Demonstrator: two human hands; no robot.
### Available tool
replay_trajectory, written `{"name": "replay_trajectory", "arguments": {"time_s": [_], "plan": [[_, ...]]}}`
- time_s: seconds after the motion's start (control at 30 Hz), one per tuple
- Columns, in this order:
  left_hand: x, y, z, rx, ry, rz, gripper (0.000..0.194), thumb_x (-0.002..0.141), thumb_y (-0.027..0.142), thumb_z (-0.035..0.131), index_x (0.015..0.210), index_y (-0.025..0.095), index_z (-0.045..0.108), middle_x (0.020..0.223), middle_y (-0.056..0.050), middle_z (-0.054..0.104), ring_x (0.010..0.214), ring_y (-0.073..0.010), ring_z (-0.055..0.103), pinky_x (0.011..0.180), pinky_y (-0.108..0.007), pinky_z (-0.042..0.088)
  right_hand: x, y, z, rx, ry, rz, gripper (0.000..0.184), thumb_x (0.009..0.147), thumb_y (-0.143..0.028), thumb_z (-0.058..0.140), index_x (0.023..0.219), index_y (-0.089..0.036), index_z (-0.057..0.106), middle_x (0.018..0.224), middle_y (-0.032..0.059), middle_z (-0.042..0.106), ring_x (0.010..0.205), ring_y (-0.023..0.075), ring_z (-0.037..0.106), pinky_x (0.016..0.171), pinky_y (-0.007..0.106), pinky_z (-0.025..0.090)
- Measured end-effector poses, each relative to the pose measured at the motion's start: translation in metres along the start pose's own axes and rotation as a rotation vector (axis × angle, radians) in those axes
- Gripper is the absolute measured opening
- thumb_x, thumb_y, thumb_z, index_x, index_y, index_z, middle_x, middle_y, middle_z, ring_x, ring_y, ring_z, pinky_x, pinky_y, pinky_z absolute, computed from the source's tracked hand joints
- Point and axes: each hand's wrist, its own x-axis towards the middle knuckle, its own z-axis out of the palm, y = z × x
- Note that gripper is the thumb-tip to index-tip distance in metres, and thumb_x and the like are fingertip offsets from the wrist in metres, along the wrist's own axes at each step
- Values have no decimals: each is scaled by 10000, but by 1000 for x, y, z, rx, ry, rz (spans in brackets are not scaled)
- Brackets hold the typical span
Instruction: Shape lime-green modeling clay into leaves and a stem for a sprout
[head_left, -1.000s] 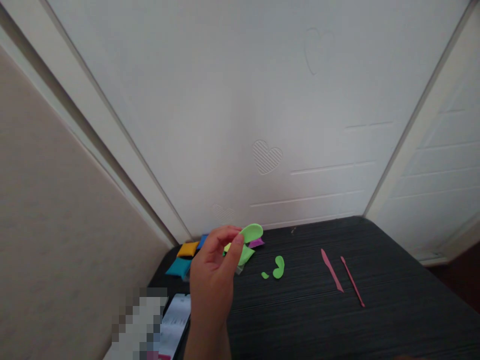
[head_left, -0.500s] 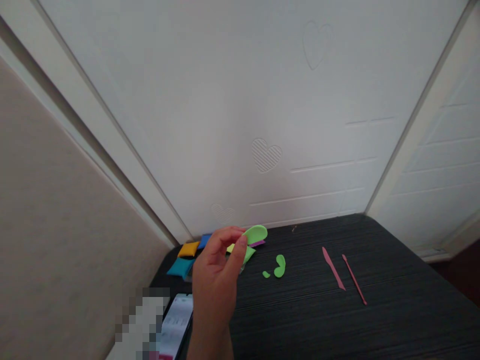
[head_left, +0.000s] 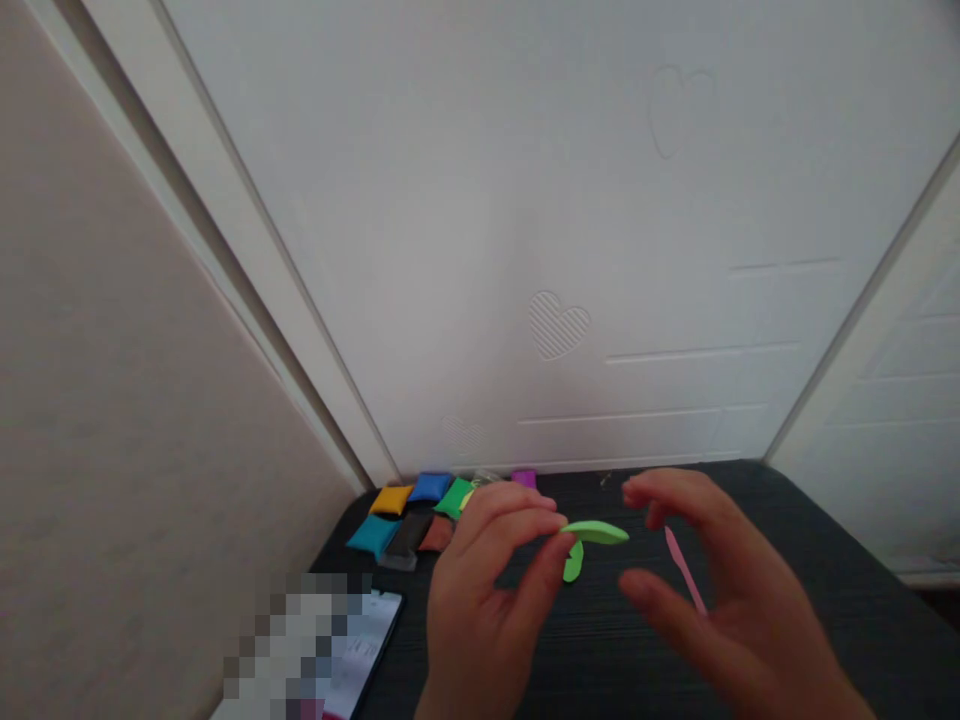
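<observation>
Between the thumb and fingers of my left hand (head_left: 495, 590) is pinched one end of a flat, light green piece of modelling clay (head_left: 598, 532), held above the dark table and seen nearly edge-on. My right hand (head_left: 727, 590) is to the right of it, thumb and fingers apart, holding nothing and not touching the clay. Another green clay piece (head_left: 573, 565) lies on the table behind, partly covered by the held one. A pink plastic modelling knife (head_left: 684, 565) rests on the table, its lower end hidden by my right hand.
Colourful clay packets, among them yellow (head_left: 391, 499), blue (head_left: 430, 487), teal (head_left: 373, 536) and purple (head_left: 525, 478), lie at the table's back left. A phone (head_left: 367, 640) is at the left edge. A white panel (head_left: 450, 250) with embossed hearts rises behind the table (head_left: 592, 660).
My right hand has come into view from the right. My left hand has moved right and lower, with the green clay turned from its flat face to nearly edge-on. The camera view has shifted.
</observation>
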Motion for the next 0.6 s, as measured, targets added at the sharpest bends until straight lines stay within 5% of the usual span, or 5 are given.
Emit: {"name": "replay_trajectory", "arguments": {"time_s": [0.1,0.33,0.6], "plan": [[2,3,-3,95,3,155,232,696,73,616,881,213,603,896,-24,599,900,-163,548,793,-302,467,9,-3,12,37,-100,-57,366,734,-175,593,1082,-226,492,979,38,592,879,151,572,745,241,484],[11,12,-10,245,-21,386,215,680,139,655,878,202,600,837,-21,630,860,-168,575,728,-297,526,11,3,12,87,-9,-319,245,707,-62,549,933,-147,589,748,54,614,665,137,578,561,240,501],[7,11,-3,266,188,457,69,712,196,628,770,234,631,704,6,625,780,-162,602,671,-297,528,10,-3,9,180,-30,-337,256,702,-51,568,941,-138,585,719,67,613,652,157,557,556,279,490]]}}
